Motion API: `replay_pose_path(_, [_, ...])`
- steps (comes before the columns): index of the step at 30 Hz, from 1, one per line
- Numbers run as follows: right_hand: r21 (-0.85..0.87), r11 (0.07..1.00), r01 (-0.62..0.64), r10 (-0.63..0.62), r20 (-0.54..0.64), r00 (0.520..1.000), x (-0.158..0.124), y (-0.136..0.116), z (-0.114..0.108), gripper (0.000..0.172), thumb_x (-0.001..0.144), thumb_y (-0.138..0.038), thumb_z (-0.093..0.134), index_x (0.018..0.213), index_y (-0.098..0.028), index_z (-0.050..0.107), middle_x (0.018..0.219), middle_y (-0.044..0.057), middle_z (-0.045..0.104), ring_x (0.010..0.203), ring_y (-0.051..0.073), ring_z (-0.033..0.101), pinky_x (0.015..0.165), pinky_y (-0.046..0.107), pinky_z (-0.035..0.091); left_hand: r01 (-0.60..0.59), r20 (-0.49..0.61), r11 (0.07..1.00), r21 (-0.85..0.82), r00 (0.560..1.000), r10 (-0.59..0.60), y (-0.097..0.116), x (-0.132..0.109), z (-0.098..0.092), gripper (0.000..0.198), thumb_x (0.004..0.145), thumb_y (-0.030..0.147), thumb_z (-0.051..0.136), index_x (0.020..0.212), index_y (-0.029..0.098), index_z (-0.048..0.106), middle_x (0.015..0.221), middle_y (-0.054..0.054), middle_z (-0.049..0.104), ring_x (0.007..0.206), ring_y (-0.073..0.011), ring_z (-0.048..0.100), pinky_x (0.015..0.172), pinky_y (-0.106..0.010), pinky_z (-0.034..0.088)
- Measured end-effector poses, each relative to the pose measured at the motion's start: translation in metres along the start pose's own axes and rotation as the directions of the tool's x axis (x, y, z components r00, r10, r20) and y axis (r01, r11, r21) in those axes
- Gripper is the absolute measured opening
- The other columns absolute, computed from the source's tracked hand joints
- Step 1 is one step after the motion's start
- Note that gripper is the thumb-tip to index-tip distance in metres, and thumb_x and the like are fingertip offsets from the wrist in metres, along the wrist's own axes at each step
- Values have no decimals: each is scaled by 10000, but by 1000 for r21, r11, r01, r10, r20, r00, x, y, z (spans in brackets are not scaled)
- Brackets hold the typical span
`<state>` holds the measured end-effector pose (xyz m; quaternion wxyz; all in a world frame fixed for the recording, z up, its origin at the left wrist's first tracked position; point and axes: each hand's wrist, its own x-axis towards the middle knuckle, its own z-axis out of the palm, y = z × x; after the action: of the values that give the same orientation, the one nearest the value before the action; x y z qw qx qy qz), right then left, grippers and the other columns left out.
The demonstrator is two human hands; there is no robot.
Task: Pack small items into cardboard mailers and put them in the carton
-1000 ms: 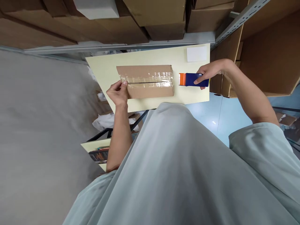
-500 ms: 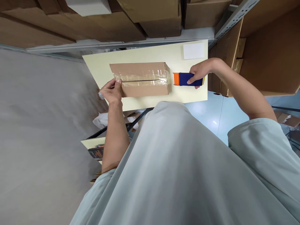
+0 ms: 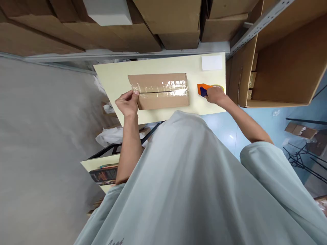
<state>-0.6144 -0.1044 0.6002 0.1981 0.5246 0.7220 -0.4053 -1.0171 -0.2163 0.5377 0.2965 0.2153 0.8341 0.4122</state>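
A long brown cardboard box (image 3: 160, 101) lies on a pale yellow board (image 3: 163, 115), with clear shiny tape along its middle seam. My left hand (image 3: 129, 102) pinches the box's left end between thumb and fingers. To the right of the box, my right hand (image 3: 216, 94) is wrapped round an orange and dark blue tape dispenser (image 3: 201, 89), apart from the box. A bit of yellow shows behind that hand. The hand hides much of the dispenser.
A white card (image 3: 212, 63) lies at the board's upper right. Cardboard boxes (image 3: 168, 17) and a white box (image 3: 108, 12) fill the shelf beyond. A large open carton (image 3: 288, 64) stands at right. Lower left, a second board (image 3: 87, 164) carries dark packages.
My right hand has turned the dispenser, whose orange end now points up and left. The box lies flatter, its right end face no longer showing. The whole view has shifted slightly.
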Motion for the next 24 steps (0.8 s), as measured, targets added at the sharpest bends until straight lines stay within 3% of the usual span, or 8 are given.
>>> replay_pose_path(5, [-179,971,-161,139,-133,981,-46,-39,-31,463,1103,-363,557,1411,-29,645,1357,340,760,1345,520,711,1162,621,567,-89,74,987,134,994,79,2,-2,-28,160,890,241,863,1034,172,860,1023,-87,852,1021,-287,810,1067,-500,665])
replay_pose_path(9, [-146,980,-134,83,-313,946,-53,-95,-66,572,1101,-401,528,1515,-6,552,1477,354,708,1386,518,697,1149,589,589,-306,80,929,208,952,296,41,-4,-31,476,809,272,894,1270,165,839,1451,-218,771,1426,-438,699,1319,-648,492])
replay_pose_path(11, [-141,987,-72,13,-383,924,-47,-130,-85,579,1082,-372,510,1549,-30,513,1535,343,685,1381,504,703,1125,581,604,-486,157,869,96,869,468,80,-10,-21,528,906,300,820,1425,201,791,1576,-199,716,1547,-423,620,1384,-632,429])
replay_pose_path(13, [-160,987,-12,-58,-425,903,-38,-170,-108,579,1066,-345,489,1564,-50,486,1509,333,708,1333,497,726,1110,593,607,-651,244,757,-53,727,642,128,-16,-9,472,1026,365,723,1486,270,768,1616,-139,709,1558,-376,617,1389,-591,446])
replay_pose_path(16, [-243,966,91,-203,-491,847,-24,-232,-147,540,1078,-340,437,1543,-72,499,1444,324,749,1314,496,728,1128,623,582,-776,222,605,-181,567,793,199,-16,8,462,1117,375,590,1547,300,740,1641,-107,702,1562,-337,623,1384,-544,472])
replay_pose_path(18, [-322,937,138,-300,-535,789,-14,-271,-175,524,1086,-313,397,1534,-66,509,1428,318,762,1325,484,720,1156,623,554,-789,175,580,-201,554,814,236,-6,17,506,1118,331,550,1595,270,708,1733,-113,625,1611,-339,589,1404,-541,454])
replay_pose_path(20, [-401,906,137,-362,-563,743,0,-303,-204,541,1076,-269,390,1549,-33,502,1429,320,764,1347,465,713,1199,601,518,-774,133,599,-203,585,800,263,10,25,571,1091,277,537,1646,228,661,1813,-129,531,1661,-351,542,1428,-556,423])
replay_pose_path(24, [-494,868,58,-363,-549,753,34,-345,-247,549,1053,-219,448,1562,-26,522,1459,314,757,1428,417,690,1251,531,479,-769,107,591,-244,584,805,287,30,32,689,1060,231,531,1748,228,548,1831,-130,503,1715,-339,478,1458,-563,383])
